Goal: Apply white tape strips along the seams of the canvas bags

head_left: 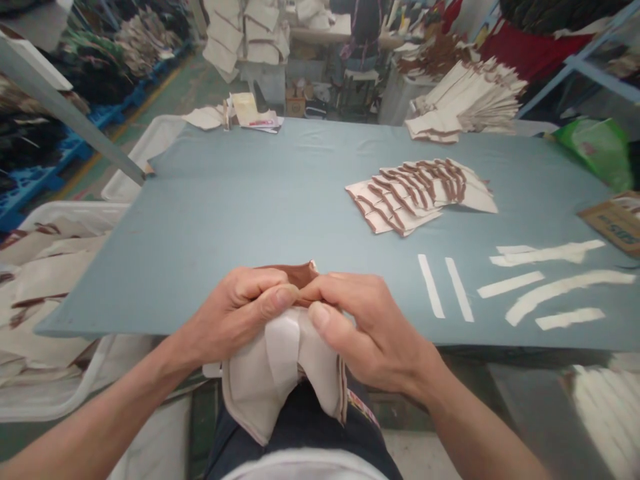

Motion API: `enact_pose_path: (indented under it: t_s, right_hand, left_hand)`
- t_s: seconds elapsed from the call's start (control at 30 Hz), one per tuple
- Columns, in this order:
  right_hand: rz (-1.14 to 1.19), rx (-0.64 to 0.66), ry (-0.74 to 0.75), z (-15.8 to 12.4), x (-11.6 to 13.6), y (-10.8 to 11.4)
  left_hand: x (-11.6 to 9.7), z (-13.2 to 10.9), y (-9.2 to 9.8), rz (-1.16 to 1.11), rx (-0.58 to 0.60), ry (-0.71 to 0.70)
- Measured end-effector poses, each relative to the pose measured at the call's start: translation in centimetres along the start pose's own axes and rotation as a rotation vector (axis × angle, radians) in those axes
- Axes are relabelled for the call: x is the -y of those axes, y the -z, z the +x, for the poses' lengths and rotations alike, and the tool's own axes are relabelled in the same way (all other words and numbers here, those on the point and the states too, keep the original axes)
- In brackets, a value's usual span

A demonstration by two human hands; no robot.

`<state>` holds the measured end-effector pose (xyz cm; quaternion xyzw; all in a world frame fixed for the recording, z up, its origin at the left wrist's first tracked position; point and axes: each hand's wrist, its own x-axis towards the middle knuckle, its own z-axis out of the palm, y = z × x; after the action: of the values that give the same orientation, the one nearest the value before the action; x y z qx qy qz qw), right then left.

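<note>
Both hands grip one cream fabric piece (250, 390) with brown edging, at the near edge of the table. My left hand (245, 307) pinches its upper edge, thumb on top. Beside it, almost touching, my right hand (360, 327) has its fingers closed on the same edge. A white strip (283, 340) lies on the piece just below the thumbs. Brown material (295, 272) shows behind the fingers. The lower part of the piece hangs in two flaps over my lap. What lies under the fingertips is hidden.
A blue-grey table (250, 213) spans the view. Overlapping cream pieces with brown edges (400, 193) lie on it, with several white strips (459, 289) to the right. A stack of cream pieces (465, 100) is at the far right, a filled white bin (95, 360) at the left.
</note>
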<state>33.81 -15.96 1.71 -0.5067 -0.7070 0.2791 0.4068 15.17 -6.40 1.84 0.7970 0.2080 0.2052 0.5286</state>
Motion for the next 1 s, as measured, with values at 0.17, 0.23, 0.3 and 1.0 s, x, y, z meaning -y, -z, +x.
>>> enact_pose_path:
  t_s: [0.17, 0.23, 0.3, 1.0]
  right_hand:
    - [0.073, 0.007, -0.043, 0.7, -0.5, -0.2]
    - [-0.006, -0.027, 0.041, 0.8, -0.8, -0.5]
    - [-0.145, -0.05, 0.149, 0.7, -1.1, -0.7]
    - [-0.031, 0.159, 0.12, 1.5, -1.9, 0.2]
  left_hand:
    - [0.1, 0.0, -0.1, -0.079, -0.004, 0.025]
    - [0.3, -0.1, 0.0, -0.085, -0.015, 0.046]
    - [0.7, -0.2, 0.1, -0.095, -0.022, 0.061]
    - [0.1, -1.0, 3.1, 0.43, 0.187, -0.168]
